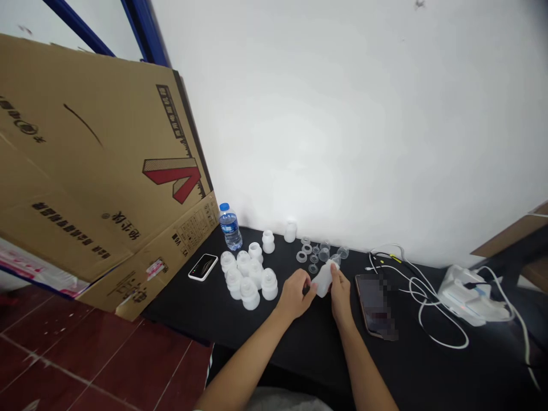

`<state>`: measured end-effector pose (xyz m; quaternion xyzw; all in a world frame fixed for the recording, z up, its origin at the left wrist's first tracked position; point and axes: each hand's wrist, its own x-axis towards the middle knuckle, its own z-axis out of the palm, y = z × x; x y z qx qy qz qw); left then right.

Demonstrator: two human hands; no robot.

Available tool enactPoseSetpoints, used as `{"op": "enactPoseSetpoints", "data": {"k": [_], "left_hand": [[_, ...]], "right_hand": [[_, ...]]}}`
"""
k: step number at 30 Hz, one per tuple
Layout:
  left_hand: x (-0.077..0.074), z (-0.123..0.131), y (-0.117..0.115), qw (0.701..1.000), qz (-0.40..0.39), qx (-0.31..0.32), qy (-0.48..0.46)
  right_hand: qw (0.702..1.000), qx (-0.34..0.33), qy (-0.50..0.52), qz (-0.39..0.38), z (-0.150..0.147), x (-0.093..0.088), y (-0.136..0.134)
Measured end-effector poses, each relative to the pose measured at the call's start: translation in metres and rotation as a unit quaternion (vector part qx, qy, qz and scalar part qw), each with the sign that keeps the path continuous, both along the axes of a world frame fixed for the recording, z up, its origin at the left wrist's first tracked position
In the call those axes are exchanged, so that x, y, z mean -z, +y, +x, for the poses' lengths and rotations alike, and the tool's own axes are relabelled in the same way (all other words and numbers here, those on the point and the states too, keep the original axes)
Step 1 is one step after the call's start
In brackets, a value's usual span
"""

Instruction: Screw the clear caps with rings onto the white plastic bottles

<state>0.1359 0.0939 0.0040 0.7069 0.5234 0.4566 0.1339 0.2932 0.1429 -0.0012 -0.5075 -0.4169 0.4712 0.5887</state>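
Over the black table I hold a small frosted white bottle [324, 280], tilted, with a clear teat-like piece at its upper end. My right hand [340, 292] is closed round its right side, thumb along the neck. From the left, my left hand [295, 294] is closed with curled fingers at the bottle's lower side; its exact grip is partly hidden. Just beyond my hands lie several clear rings and caps [302, 257]. To the left stands a cluster of several white bottle tops with domed caps [249, 292]. Two more white pieces, one a ribbed collar [268, 242], stand near the wall.
A water bottle [230, 228] with a blue cap stands at the back left, near a white-edged phone [203, 267]. On the right lie a larger phone [373, 305], looped white cables [422, 285] and a white device [471, 297]. A big cardboard box [107, 171] borders the table's left.
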Motion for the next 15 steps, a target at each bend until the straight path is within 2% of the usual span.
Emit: {"op": "enactPoseSetpoints", "data": {"k": [4, 11, 15], "left_hand": [[0.004, 0.001, 0.003, 0.999, -0.028, 0.013, 0.034], [0.008, 0.009, 0.003, 0.997, -0.016, 0.068, 0.042], [0.004, 0.010, 0.003, 1.000, 0.011, 0.012, -0.001]], "right_hand": [[0.999, 0.037, 0.014, -0.005, 0.001, -0.004, 0.000], [0.993, 0.084, 0.071, 0.032, 0.008, 0.002, 0.009], [0.994, 0.091, 0.017, 0.050, 0.012, 0.004, 0.009]]}}
